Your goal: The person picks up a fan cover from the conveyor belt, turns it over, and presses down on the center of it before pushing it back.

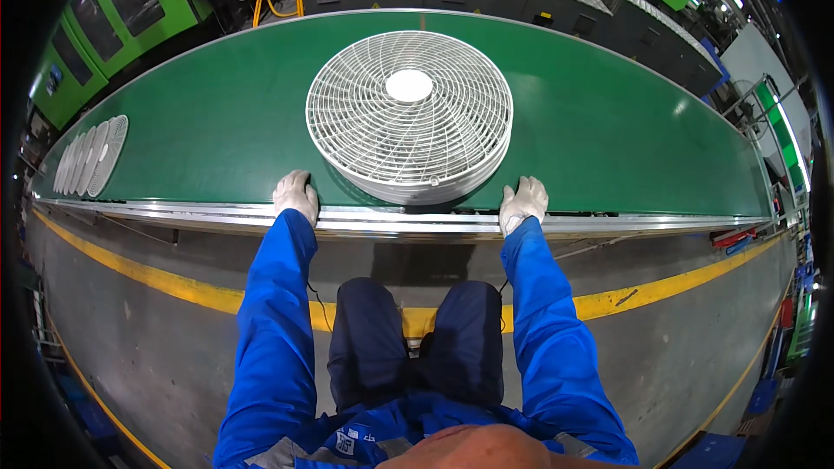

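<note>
Just beside the white fan guard [409, 117], both gloved hands [296, 194] [524, 201].

Our left hand [295, 194] and right hand [524, 201] rest on the conveyor belt [217, 113], flanking the fan guard [409, 115]; stacked guards [89, 155] lie far left.
</note>
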### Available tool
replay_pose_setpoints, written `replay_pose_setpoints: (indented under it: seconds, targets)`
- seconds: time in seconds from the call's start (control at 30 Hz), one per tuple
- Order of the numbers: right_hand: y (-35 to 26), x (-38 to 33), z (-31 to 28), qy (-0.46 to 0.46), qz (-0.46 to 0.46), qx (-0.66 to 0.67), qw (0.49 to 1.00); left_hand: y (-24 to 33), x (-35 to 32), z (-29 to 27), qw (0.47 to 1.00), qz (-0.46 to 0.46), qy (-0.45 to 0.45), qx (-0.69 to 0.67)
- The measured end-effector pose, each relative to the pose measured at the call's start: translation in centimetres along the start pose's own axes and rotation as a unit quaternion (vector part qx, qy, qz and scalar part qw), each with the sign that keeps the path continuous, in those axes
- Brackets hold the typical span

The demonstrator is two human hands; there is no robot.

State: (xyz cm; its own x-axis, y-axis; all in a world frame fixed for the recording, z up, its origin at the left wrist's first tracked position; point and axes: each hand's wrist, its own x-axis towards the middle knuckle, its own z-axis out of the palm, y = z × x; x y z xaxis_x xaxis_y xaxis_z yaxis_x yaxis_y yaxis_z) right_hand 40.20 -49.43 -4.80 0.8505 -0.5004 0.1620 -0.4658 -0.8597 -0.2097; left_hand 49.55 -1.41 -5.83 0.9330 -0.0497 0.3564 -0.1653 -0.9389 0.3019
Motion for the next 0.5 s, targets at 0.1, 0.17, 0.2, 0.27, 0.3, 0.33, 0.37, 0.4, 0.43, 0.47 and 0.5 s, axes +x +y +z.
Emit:
replay_pose_setpoints:
  seconds: [0.1, 0.17, 0.2, 0.27, 0.3, 0.33, 0.37, 0.4, 0.43, 0.47, 0.5]
  targets:
    - [-0.16, -0.15, 0.02, 0.007, 0.000, 0.000, 1.000, -0.05, 0.04, 0.03, 1.000, 0.000, 0.000, -0.003]
    - [-0.22, -0.19, -0.01, 0.011, 0.000, 0.000, 1.000, -0.10, 0.06, 0.03, 1.000, 0.000, 0.000, -0.004]
    - [-0.24, -0.16, -0.06, 0.007, -0.001, -0.001, 1.000, -0.15, 0.05, 0.03, 1.000, 0.000, 0.000, -0.005]
    - [-0.26, -0.13, -0.13, 0.000, -0.002, -0.003, 1.000, -0.25, 0.04, 0.06, 1.000, -0.001, 0.000, -0.007]
    - [-0.24, -0.13, -0.08, 0.000, -0.002, -0.003, 1.000, -0.30, 0.04, 0.08, 1.000, -0.001, 0.000, -0.007]
    - [-0.22, -0.14, -0.01, 0.003, -0.003, -0.002, 1.000, -0.34, 0.04, 0.10, 1.000, -0.001, 0.000, -0.008]
    - [-0.24, -0.15, 0.02, 0.006, -0.005, -0.001, 1.000, -0.39, 0.05, 0.13, 1.000, 0.000, 0.001, -0.008]
    - [-0.27, -0.16, 0.05, 0.009, -0.006, 0.000, 1.000, -0.42, 0.06, 0.13, 1.000, 0.000, 0.002, -0.009]
    - [-0.28, -0.19, 0.08, 0.009, -0.006, 0.000, 1.000, -0.48, 0.06, 0.15, 1.000, 0.000, 0.002, -0.009]
    - [-0.29, -0.22, 0.11, 0.009, -0.007, 0.001, 1.000, -0.57, 0.07, 0.19, 1.000, 0.000, 0.001, -0.011]
    - [-0.30, -0.26, 0.13, 0.009, -0.008, 0.002, 1.000, -0.63, 0.07, 0.20, 1.000, 0.000, 0.001, -0.013]
